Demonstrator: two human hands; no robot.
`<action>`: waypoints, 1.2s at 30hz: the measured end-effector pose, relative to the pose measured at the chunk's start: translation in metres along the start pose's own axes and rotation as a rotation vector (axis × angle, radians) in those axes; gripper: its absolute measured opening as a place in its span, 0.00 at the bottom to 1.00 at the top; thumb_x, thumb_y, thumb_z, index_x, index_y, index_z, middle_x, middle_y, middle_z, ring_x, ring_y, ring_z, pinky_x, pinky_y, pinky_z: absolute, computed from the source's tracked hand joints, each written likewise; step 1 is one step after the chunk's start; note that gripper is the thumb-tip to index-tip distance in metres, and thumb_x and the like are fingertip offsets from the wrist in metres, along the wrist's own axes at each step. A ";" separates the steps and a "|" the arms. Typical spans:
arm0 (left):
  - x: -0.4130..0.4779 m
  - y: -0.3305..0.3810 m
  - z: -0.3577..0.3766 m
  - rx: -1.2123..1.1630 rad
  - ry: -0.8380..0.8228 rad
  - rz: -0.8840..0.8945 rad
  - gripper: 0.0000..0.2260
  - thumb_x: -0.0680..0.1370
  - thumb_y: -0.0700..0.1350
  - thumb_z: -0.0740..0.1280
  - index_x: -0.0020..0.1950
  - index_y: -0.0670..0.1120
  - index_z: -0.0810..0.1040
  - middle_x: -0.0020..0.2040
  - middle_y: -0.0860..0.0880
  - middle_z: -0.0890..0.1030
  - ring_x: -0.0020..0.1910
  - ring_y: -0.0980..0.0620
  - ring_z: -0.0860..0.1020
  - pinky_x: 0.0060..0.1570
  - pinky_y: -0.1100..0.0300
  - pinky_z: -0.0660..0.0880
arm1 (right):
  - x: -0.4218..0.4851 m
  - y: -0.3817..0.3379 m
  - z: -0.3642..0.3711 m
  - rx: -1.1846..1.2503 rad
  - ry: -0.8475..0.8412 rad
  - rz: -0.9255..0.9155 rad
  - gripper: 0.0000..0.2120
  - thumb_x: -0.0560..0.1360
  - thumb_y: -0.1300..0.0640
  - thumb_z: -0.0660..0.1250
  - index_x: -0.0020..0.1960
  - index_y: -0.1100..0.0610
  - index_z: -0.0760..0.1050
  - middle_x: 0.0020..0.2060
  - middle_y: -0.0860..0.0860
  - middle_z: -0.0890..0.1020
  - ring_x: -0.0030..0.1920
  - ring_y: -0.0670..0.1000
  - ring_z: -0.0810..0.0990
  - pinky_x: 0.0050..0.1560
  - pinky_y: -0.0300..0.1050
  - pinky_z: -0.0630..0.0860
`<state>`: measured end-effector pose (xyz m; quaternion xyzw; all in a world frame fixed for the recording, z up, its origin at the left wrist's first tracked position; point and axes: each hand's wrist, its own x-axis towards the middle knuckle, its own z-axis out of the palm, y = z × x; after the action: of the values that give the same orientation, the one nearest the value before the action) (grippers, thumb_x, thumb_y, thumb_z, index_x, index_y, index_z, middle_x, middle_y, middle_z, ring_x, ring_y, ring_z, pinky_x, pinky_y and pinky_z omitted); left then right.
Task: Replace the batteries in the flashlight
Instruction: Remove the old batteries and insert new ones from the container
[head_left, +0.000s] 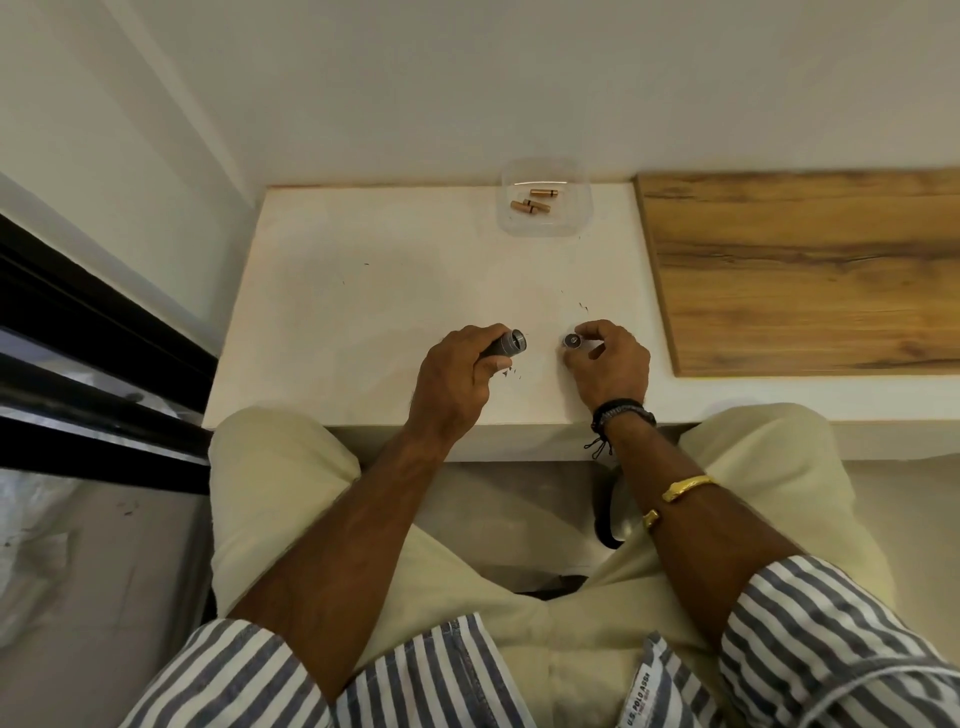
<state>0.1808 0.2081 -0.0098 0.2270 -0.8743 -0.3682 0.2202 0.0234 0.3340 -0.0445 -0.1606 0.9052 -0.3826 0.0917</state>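
Observation:
My left hand (457, 379) grips the dark grey flashlight body (506, 345), whose open threaded end points right. A short way to the right, my right hand (608, 364) pinches the flashlight's round end cap (572, 341) between thumb and fingers. Cap and body are apart, with a gap of bare table between them. At the far edge of the table stands a clear plastic container (582, 218) with three copper-coloured batteries (530, 205) lying in it.
The white table (363, 291) reaches from the wall to my knees. A wooden board (800, 270) lies on its right part. Small dark specks lie near my hands. A black window frame (104, 364) runs along the left.

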 end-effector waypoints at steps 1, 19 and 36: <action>0.000 0.000 -0.001 0.012 -0.004 0.008 0.10 0.78 0.40 0.69 0.59 0.46 0.80 0.47 0.48 0.83 0.45 0.46 0.77 0.47 0.47 0.76 | -0.001 -0.002 -0.001 -0.007 0.023 -0.006 0.15 0.73 0.50 0.76 0.58 0.51 0.80 0.52 0.48 0.81 0.47 0.49 0.79 0.48 0.46 0.78; 0.026 0.027 -0.024 0.678 -0.138 0.428 0.29 0.74 0.42 0.43 0.58 0.45 0.83 0.53 0.45 0.81 0.54 0.42 0.75 0.57 0.49 0.66 | -0.028 -0.038 -0.021 1.115 -0.665 0.522 0.10 0.82 0.64 0.63 0.57 0.68 0.80 0.54 0.63 0.86 0.53 0.60 0.87 0.49 0.46 0.85; 0.037 0.009 -0.023 0.510 -0.012 0.188 0.12 0.76 0.37 0.70 0.59 0.46 0.80 0.49 0.47 0.85 0.48 0.44 0.80 0.48 0.53 0.74 | -0.019 -0.040 -0.034 1.119 -0.345 0.411 0.02 0.76 0.67 0.72 0.48 0.65 0.84 0.46 0.62 0.87 0.42 0.57 0.88 0.41 0.42 0.85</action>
<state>0.1620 0.1807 0.0196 0.1908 -0.9573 -0.1156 0.1840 0.0406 0.3370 0.0086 0.0302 0.5522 -0.7422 0.3787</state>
